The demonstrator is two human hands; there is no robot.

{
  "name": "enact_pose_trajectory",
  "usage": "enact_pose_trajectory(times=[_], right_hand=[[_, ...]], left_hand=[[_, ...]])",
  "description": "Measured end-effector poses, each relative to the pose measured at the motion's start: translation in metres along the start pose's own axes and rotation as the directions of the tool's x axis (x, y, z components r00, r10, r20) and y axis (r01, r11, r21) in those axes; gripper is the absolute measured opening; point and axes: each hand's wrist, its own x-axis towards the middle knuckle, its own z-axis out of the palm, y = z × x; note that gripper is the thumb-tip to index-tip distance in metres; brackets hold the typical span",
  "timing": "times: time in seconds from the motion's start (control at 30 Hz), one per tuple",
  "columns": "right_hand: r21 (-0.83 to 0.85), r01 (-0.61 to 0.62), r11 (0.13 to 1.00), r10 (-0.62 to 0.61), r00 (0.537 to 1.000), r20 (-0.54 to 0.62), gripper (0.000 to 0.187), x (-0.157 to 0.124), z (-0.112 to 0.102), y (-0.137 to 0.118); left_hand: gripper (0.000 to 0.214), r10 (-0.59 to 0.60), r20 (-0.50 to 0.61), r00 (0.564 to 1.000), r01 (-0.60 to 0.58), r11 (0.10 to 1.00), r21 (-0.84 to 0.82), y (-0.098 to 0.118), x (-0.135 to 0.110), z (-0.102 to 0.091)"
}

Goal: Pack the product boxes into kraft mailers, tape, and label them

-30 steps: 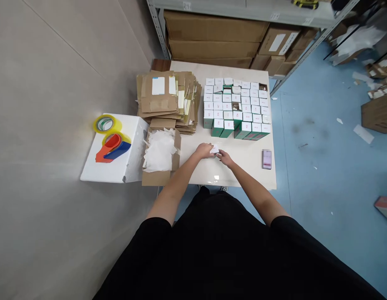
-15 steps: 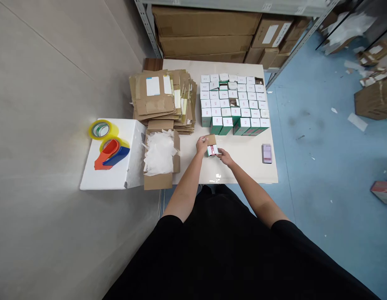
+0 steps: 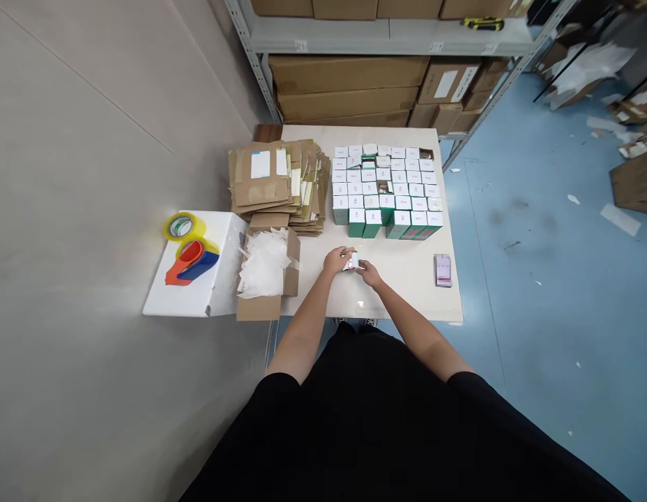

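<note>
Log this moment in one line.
left hand: on small white cardboard box | right hand: touching same box | beyond: white-topped green cardboard boxes

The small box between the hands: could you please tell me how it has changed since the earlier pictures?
The small box appears turned: half a second ago, a broad brown part showed; now only a brown sliver does. The left hand and right hand stay at it. The green-and-white boxes and flattened cartons stayed put.

With the left hand [image 3: 335, 261] and right hand [image 3: 369, 274] at centre, bare tabletop [image 3: 401, 282] leaves passage toward 3 o'clock as far as the purple stack [image 3: 443, 270], while boxed rows [image 3: 383, 174] block 12 to 2, the cardboard pile [image 3: 274, 183] 10, and the open carton [image 3: 291, 275] 9.
</note>
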Motion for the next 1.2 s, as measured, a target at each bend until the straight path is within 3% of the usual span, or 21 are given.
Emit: enact_pose_trajectory(times=[0.17, 0.33, 0.5, 0.67, 0.77, 1.0, 1.1, 1.2], right_hand=[[-0.090, -0.017, 0.996, 0.014, 0.999, -0.041, 0.048, 0.008, 0.005, 0.001], [-0.125, -0.009, 0.992, 0.008, 1.000, -0.006, 0.049, 0.014, 0.003, 0.004], [-0.078, -0.033, 0.996, 0.035, 0.999, 0.026, 0.057, 0.015, 0.000, 0.002], [-0.093, -0.067, 0.993, 0.067, 0.998, -0.006, 0.059, 0.013, 0.002, -0.007], [-0.150, -0.101, 0.984, 0.092, 0.994, -0.064, 0.061, 0.014, 0.006, -0.015], [-0.379, -0.159, 0.912, 0.085, 0.975, -0.204, 0.063, 0.011, 0.020, -0.041], [-0.460, -0.198, 0.865, 0.088, 0.965, -0.248, 0.054, 0.011, 0.022, -0.051], [-0.489, -0.211, 0.847, 0.095, 0.963, -0.251, 0.043, 0.011, 0.020, -0.055]], left_hand=[[0.065, 0.034, 0.049, 0.998, -0.032, 0.998, -0.047, -0.004, -0.009, 0.004], [0.061, -0.019, 0.056, 0.998, 0.024, 0.995, -0.098, 0.002, -0.010, 0.001], [0.051, 0.059, 0.063, 0.996, -0.032, 0.930, -0.366, -0.002, -0.011, -0.007], [0.052, -0.024, 0.075, 0.997, 0.059, 0.862, -0.503, -0.010, -0.015, -0.009], [0.058, -0.029, 0.069, 0.997, 0.059, 0.875, -0.480, -0.017, -0.019, -0.008], [0.061, 0.187, 0.015, 0.982, -0.170, 0.923, -0.345, -0.036, -0.010, -0.002], [0.060, 0.284, 0.087, 0.955, -0.259, 0.940, -0.223, -0.040, -0.004, -0.006], [0.069, 0.302, 0.178, 0.937, -0.281, 0.950, -0.135, -0.041, -0.003, -0.016]])
